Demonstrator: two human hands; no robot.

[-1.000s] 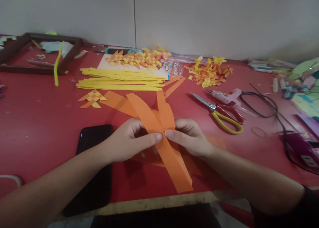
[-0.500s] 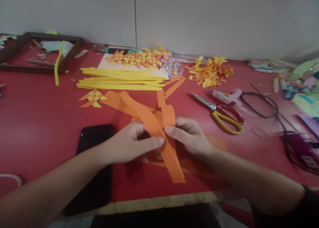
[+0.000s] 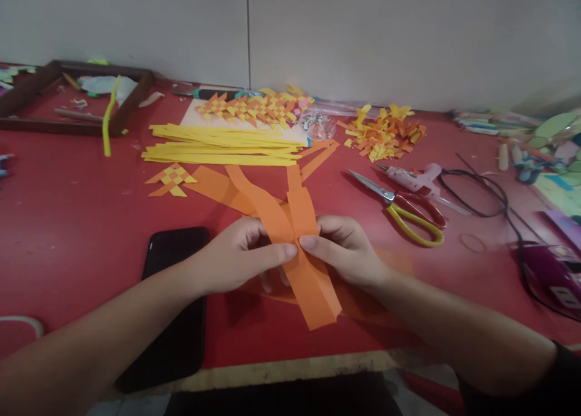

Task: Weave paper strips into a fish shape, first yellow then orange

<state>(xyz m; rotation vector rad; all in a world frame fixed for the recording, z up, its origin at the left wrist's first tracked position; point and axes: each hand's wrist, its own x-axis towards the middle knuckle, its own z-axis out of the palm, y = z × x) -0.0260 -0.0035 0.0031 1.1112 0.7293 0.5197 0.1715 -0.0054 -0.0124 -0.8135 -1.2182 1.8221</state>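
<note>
Orange paper strips (image 3: pixel 313 283) cross each other between my hands, their upper ends spreading apart in a V. My left hand (image 3: pixel 254 255) pinches them from the left, thumb on top and other fingers behind. From the right, my right hand (image 3: pixel 345 249) grips them the same way, its thumb close to the left thumb. More orange paper (image 3: pixel 218 189) lies on the table beneath. A woven orange and yellow fish (image 3: pixel 173 178) rests left of it, below several yellow strips (image 3: pixel 222 152).
A black phone (image 3: pixel 175 313) lies beneath my left forearm. Scissors (image 3: pixel 399 207), a pink glue gun (image 3: pixel 417 177) and its cable are at the right. Woven fish (image 3: pixel 254 107), paper scraps (image 3: pixel 385 131) and a brown frame (image 3: pixel 40 125) stand farther back on the red table (image 3: pixel 82 222).
The held strips have shifted: the right one lies flatter and straighter, and their lower ends spread wider. Both thumbs have moved slightly left, and the left one is also a little higher.
</note>
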